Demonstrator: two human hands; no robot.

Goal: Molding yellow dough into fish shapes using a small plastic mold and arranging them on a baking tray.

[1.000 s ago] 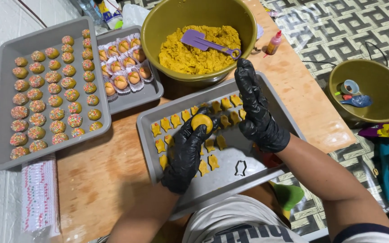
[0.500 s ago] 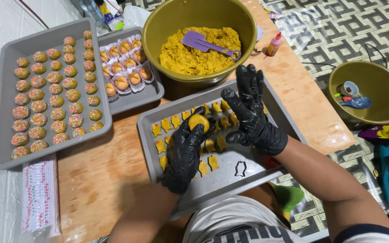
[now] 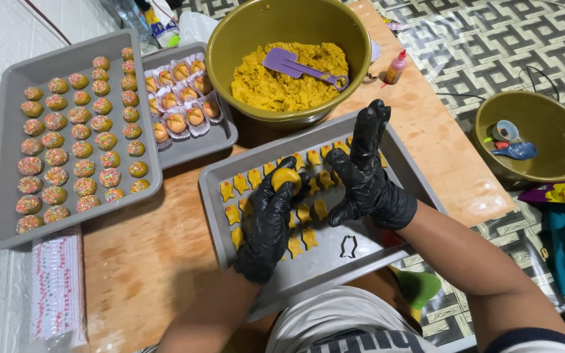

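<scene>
**Dough ball cupped over the tray**

Grip first: the left hand (image 3: 269,219), in a black glove, has its fingers curled around a round yellow dough ball (image 3: 286,178). Just right of it, the gloved right hand (image 3: 364,176) stands upright with fingers spread, holding nothing. Both hover above a grey tray (image 3: 322,261) of small yellow fish-shaped pieces (image 3: 254,176) on the wooden counter (image 3: 158,261). Farther off, an olive bowl (image 3: 230,33) holds yellow dough.
</scene>
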